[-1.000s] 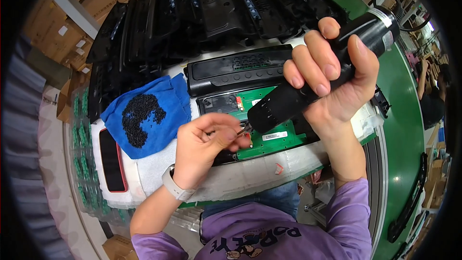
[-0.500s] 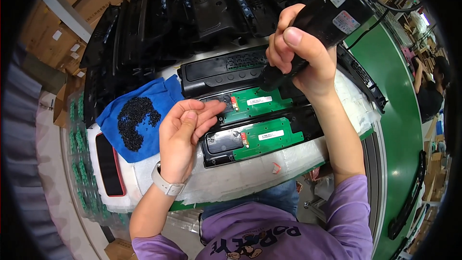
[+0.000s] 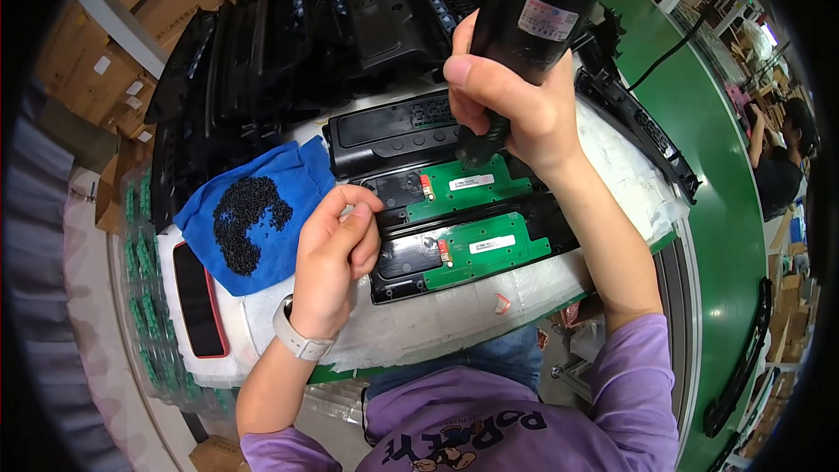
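Observation:
My right hand (image 3: 529, 114) grips a black electric screwdriver (image 3: 551, 22), its nose down over the upper green circuit board (image 3: 511, 192). That board lies in a black plastic housing, near the top of its left half; the bit's tip cannot be made out. Just left of it, my left hand (image 3: 332, 249) is closed, thumb against curled fingers; anything pinched there is too small to see. A second green circuit board (image 3: 524, 246) sits in another black housing nearer me. On a blue cloth (image 3: 301, 170) to the left lies a pile of small black screws (image 3: 245, 223).
A black panel with buttons (image 3: 376, 135) lies beyond the boards, and more black housings (image 3: 367, 17) crowd the back. A phone (image 3: 199, 297) rests at the left edge of the padded table (image 3: 393, 336). Another person (image 3: 778, 157) is at the far right.
The screwdriver has moved left and become more upright over the upper board. My left hand has drawn back a little left, its outstretched fingers now curled in.

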The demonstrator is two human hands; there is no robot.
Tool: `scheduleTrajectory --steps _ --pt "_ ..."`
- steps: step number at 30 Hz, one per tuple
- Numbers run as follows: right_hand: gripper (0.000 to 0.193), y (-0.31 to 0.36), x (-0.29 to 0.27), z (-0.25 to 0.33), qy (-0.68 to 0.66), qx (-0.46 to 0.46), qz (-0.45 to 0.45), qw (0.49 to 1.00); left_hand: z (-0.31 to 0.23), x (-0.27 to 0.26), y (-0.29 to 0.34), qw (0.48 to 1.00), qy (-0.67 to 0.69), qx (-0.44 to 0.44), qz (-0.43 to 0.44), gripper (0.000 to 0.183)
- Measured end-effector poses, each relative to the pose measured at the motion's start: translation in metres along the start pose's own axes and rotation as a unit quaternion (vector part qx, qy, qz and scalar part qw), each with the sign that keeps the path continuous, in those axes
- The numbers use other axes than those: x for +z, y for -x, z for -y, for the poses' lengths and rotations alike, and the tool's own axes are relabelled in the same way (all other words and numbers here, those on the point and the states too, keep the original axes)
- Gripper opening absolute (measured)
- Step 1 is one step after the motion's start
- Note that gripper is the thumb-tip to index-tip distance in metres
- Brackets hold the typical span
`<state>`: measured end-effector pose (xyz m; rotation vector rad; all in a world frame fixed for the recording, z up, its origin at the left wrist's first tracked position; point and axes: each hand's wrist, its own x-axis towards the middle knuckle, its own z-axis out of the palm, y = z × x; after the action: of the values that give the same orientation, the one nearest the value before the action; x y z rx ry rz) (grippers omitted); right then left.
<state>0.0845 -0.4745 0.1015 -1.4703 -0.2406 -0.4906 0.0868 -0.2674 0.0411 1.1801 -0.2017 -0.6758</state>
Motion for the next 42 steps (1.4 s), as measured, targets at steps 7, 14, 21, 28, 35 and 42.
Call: scheduleTrajectory --steps 7,14,21,28,35,42 --pt "0.02 0.005 0.003 0.004 0.077 -0.003 0.031 0.997 0.0 -0.001 -0.002 0.999 -0.031 0.013 -0.01 0.011" --pt "0.029 0.016 -0.013 0.019 -0.157 -0.063 0.066 0.983 0.003 0.001 0.001 0.997 -0.071 0.027 -0.007 0.018" --pt "0.031 0.023 -0.016 0.019 -0.338 -0.113 0.126 0.926 0.009 0.006 0.004 0.996 -0.079 0.037 0.025 0.011" --pt "0.031 0.028 -0.014 0.018 -0.328 -0.087 0.123 0.933 0.011 0.006 0.004 0.996 -0.074 0.036 0.038 0.01" --pt "0.029 0.033 -0.008 0.017 -0.33 -0.059 0.103 0.936 0.009 0.01 0.006 0.997 -0.055 0.005 0.046 0.011" --pt "0.027 0.022 -0.012 0.024 -0.284 -0.004 0.076 0.956 0.013 0.012 0.004 0.984 -0.152 0.089 -0.002 0.026"
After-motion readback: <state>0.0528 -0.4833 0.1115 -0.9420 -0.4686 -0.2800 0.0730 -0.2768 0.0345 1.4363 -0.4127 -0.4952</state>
